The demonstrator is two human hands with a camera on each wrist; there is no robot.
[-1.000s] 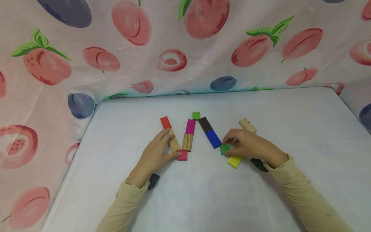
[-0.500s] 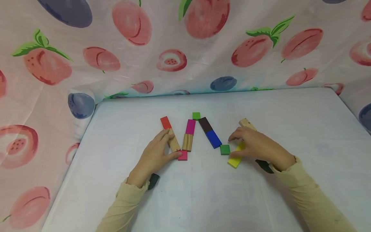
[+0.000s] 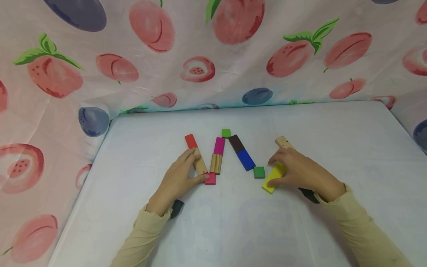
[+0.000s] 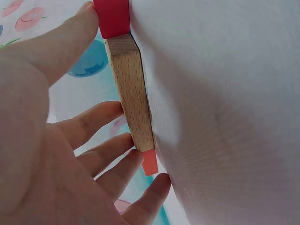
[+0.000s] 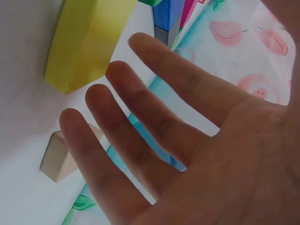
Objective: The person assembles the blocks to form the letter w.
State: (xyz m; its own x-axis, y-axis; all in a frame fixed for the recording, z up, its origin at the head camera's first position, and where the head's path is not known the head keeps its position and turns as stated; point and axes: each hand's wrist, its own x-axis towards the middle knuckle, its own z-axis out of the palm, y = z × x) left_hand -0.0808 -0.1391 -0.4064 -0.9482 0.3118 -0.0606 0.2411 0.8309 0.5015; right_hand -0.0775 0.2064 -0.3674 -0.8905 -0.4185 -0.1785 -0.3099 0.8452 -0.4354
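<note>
My left hand rests along the left row of blocks, its thumb at a pinkish-red square block and its loosely straight fingers against a plain wooden block. Beyond the fingertips, an orange-red block ends that row. Over a yellow block reaches my right hand, fingers spread and thumb overlapping the block's near end in the head view. Left of it lies a dark green square block. Another plain wooden block is partly hidden behind the right hand.
Between the hands, a magenta block and a striped wooden block form a slanted line. A light green square tops it, with a black block and blue block slanting down right. A fruit-print cloth hangs behind the white table.
My right hand has let go of the dark green block and moved right over the yellow block. The left hand has stayed in place.
</note>
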